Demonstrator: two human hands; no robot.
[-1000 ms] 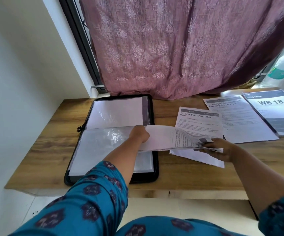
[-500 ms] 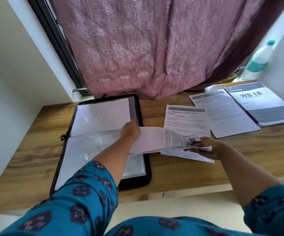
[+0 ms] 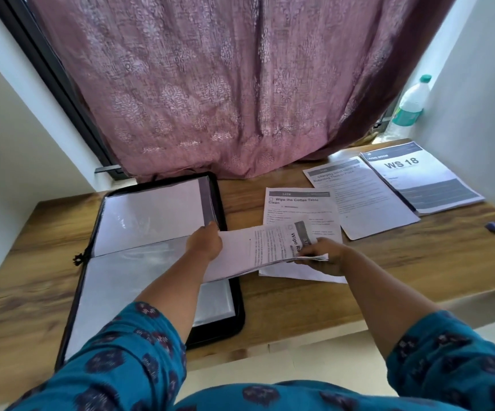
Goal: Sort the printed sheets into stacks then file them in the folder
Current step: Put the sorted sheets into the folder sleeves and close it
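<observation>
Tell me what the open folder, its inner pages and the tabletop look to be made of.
Folder: black, likely faux leather or fabric, padded rounded rim; unclear which.
Inner pages: clear glossy plastic sleeves, showing glare and wrinkles.
Tabletop: wood or wood-look laminate; brown grain streaks, smooth satin surface.

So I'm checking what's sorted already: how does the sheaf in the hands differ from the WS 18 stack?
The sheaf of sheets is held up at both ends, by the left hand and the right hand; the WS 18 stack lies flat and untouched. The sheaf hangs partly over the open folder; the WS 18 stack sits at the table's far right. Both are printed white paper.
</observation>
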